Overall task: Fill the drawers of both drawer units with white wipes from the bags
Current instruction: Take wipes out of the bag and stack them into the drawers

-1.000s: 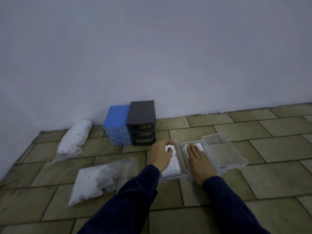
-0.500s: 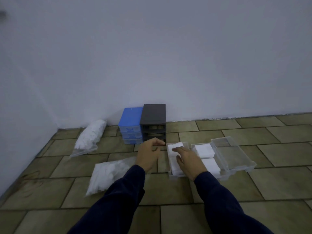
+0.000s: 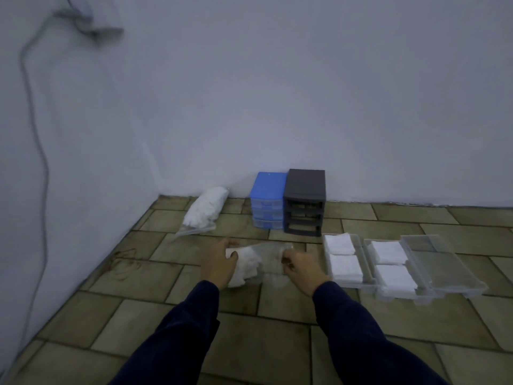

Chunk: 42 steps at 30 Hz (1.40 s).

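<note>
White wipes fill a clear, crinkly plastic bag (image 3: 256,263) lying on the tiled floor (image 3: 166,315) near the wall corner. Left hand (image 3: 219,262) grips its packed end, right hand (image 3: 298,266) pinches the empty mouth. It looks light, soft and floppy, so holding both ends suits it.

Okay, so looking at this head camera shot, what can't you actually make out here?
- Blue drawer unit: its closed drawers are too small and dim to show any contents.
- Dark grey drawer unit: its slots are in shadow.
- Bag of wipes: the left hand and right hand cover its ends, so whether it is open is unclear.
- Object high on the wall: blurred and cut off by the top edge.
</note>
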### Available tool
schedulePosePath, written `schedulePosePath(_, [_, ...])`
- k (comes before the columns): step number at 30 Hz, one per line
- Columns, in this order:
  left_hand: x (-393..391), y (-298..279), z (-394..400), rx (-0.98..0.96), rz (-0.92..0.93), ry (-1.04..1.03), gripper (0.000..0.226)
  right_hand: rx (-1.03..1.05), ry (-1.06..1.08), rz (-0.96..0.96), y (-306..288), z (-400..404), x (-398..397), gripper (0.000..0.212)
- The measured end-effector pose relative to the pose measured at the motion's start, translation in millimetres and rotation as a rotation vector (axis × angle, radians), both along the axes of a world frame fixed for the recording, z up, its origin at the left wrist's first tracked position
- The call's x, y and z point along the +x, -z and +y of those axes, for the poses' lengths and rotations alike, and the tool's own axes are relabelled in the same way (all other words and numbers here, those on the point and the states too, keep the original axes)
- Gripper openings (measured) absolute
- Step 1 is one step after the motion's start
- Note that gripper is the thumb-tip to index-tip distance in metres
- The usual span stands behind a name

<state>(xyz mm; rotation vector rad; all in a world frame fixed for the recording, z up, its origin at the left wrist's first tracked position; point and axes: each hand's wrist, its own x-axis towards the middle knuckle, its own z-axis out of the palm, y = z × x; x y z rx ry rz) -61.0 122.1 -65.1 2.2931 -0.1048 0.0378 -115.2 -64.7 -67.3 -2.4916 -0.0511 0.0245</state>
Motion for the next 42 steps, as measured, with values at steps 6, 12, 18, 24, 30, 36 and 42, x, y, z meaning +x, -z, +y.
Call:
schedulePosePath(6, [5.8, 17.0, 18.4, 0.037, 0.293, -0.144, 0.063, 0.072, -0.009, 0.076, -1.6, 12.8, 4.0, 0.028])
schedulePosePath(12, [10.8, 4.1, 22.5, -0.15, 0.464, -0.181, 0.077, 0.267, -0.056, 0.112, -0.9, 16.6, 8.4, 0.044])
schedulePosePath(18, [12.3, -10.4, 26.5, -0.339, 0.392, -0.246, 0.062, 0.447, -0.078, 0.071, 4.9, 11.7, 13.6, 0.064])
schedulePosePath(24, [9.8, -34.5, 22.4, -0.471, 0.184, -0.098, 0.045, 0.59, -0.081, -0.125, -2.6, 2.9, 16.9, 0.073])
schedulePosePath(30, [15.0, -44.3, 22.0, -0.51, 0.004, -0.187, 0.032, 0.681, -0.1, -0.172, -13.3, -6.5, 13.6, 0.075])
schedulePosePath(36, [17.9, -52.7, 17.4, -0.695, -0.017, -0.16, 0.007, 0.778, -0.112, -0.156, -16.0, -9.3, 14.0, 0.072])
schedulePosePath(42, [21.4, -66.0, 6.7, -0.828, 0.022, -0.082, 0.034, 0.88, -0.101, -0.092, -11.7, -5.5, 13.5, 0.058])
